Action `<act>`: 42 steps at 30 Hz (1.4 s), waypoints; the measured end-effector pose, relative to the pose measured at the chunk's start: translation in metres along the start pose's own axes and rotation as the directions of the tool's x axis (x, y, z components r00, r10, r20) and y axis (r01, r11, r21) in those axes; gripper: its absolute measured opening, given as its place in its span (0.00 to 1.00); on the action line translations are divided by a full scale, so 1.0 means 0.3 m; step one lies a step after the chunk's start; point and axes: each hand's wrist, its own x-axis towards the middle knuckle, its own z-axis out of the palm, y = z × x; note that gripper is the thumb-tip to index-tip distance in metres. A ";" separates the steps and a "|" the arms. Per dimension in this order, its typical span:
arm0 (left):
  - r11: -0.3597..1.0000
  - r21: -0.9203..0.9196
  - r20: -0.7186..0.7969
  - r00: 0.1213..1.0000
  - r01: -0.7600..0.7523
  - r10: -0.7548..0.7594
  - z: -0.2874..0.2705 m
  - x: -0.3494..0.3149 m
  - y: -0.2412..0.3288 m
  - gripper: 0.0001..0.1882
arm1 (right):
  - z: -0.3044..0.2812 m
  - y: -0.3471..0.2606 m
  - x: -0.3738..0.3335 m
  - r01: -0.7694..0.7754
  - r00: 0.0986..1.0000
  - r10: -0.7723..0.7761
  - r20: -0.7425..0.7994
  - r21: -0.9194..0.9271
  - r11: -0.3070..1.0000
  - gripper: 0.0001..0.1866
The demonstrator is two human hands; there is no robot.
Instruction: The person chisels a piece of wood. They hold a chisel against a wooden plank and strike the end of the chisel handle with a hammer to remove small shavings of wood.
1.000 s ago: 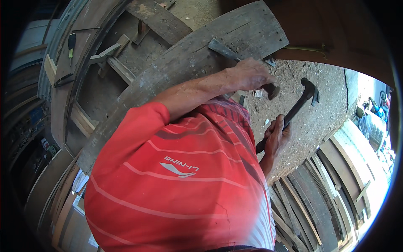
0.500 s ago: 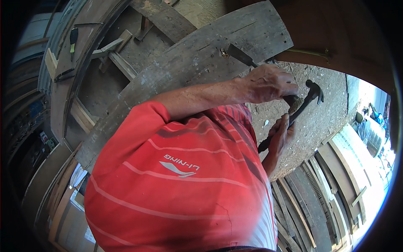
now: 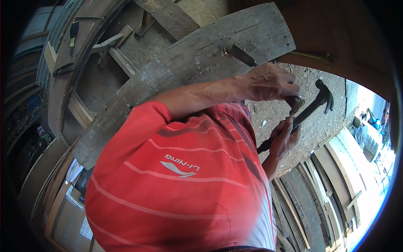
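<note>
My left hand (image 3: 273, 82) is wrapped round the handle of a chisel (image 3: 242, 55). Its wide dark blade lies over a grey weathered plank (image 3: 176, 59), close to a small chipped notch (image 3: 226, 52) with fresh splinters. The worn butt of the chisel's handle sticks out beyond my fingers, toward my other hand. Gripped in my right hand (image 3: 284, 136) is a dark claw hammer (image 3: 321, 98), its head up and to the right, apart from the chisel. My right fingers close round the hammer's shaft just below the chisel's butt.
At the far left a screwdriver (image 3: 74, 35) and dark pliers (image 3: 63, 69) rest on a curved wooden piece. Stacked boards (image 3: 306, 201) lie at the lower right. A brown panel (image 3: 336, 33) stands at the upper right. Wood chips litter the ground (image 3: 308, 130).
The hammer has shifted slightly to the right, widening the gap between it and the chisel's butt. My left hand and the chisel are almost where they were.
</note>
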 end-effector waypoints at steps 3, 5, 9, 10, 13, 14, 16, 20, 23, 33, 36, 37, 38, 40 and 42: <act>0.997 -0.059 0.061 0.997 -0.045 0.049 -0.004 -0.015 0.002 0.09 | 0.004 -0.006 -0.014 0.130 0.989 -0.122 -0.089 0.094 0.987 0.12; 0.997 -0.054 0.037 0.997 -0.062 0.064 -0.005 -0.022 0.005 0.09 | 0.000 -0.016 -0.024 0.161 0.983 -0.147 -0.114 0.125 0.979 0.11; 0.997 0.027 -0.064 0.995 -0.068 0.070 -0.007 -0.014 -0.001 0.08 | -0.006 -0.042 -0.038 0.195 0.976 -0.180 -0.119 0.126 0.973 0.09; 0.997 0.035 -0.086 0.994 -0.067 0.070 -0.010 -0.011 -0.001 0.08 | -0.007 -0.046 -0.041 0.200 0.976 -0.186 -0.113 0.124 0.972 0.09; 0.996 0.080 -0.084 0.995 -0.051 0.058 -0.026 -0.003 0.009 0.07 | -0.008 -0.063 -0.044 0.248 0.965 -0.231 -0.125 0.141 0.958 0.09; 0.996 0.078 -0.087 0.995 -0.044 0.051 -0.025 -0.005 0.009 0.07 | -0.009 -0.064 -0.043 0.243 0.966 -0.227 -0.122 0.138 0.960 0.09; 0.997 0.076 -0.095 0.995 -0.031 0.038 -0.022 -0.007 0.009 0.07 | -0.013 -0.065 -0.038 0.234 0.969 -0.220 -0.117 0.132 0.963 0.09; 0.998 0.056 -0.110 0.994 -0.011 0.017 -0.024 -0.004 0.009 0.07 | -0.011 -0.050 -0.036 0.196 0.975 -0.186 -0.123 0.078 0.978 0.10; 0.999 0.043 -0.076 0.997 -0.002 0.005 -0.027 -0.004 0.006 0.06 | -0.011 -0.047 -0.041 0.171 0.979 -0.161 -0.125 0.073 0.982 0.09; 0.996 0.080 -0.142 0.989 0.048 -0.036 0.003 0.006 -0.018 0.11 | -0.030 0.052 -0.042 0.196 0.980 -0.184 0.072 -0.466 0.863 0.10; 0.992 0.109 -0.149 0.987 0.071 -0.054 0.010 0.018 -0.021 0.12 | -0.068 0.015 -0.031 0.098 0.994 -0.114 -0.004 -0.475 0.874 0.09; 0.991 0.110 -0.146 0.987 0.077 -0.061 0.016 0.017 -0.015 0.13 | -0.048 -0.027 -0.049 0.049 0.990 -0.084 -0.111 -0.290 0.956 0.09; 0.989 0.120 -0.163 0.984 0.091 -0.071 0.012 0.017 -0.015 0.11 | -0.034 -0.046 -0.039 0.186 0.962 -0.211 -0.173 -0.153 0.971 0.09; 0.985 0.137 -0.197 0.977 0.108 -0.080 0.000 0.034 -0.029 0.08 | -0.044 -0.095 -0.001 0.387 0.916 -0.358 -0.182 0.166 0.907 0.08; 0.980 0.156 -0.198 0.976 0.122 -0.090 0.010 0.034 -0.031 0.08 | -0.012 -0.097 0.018 0.393 0.912 -0.347 -0.219 0.224 0.892 0.09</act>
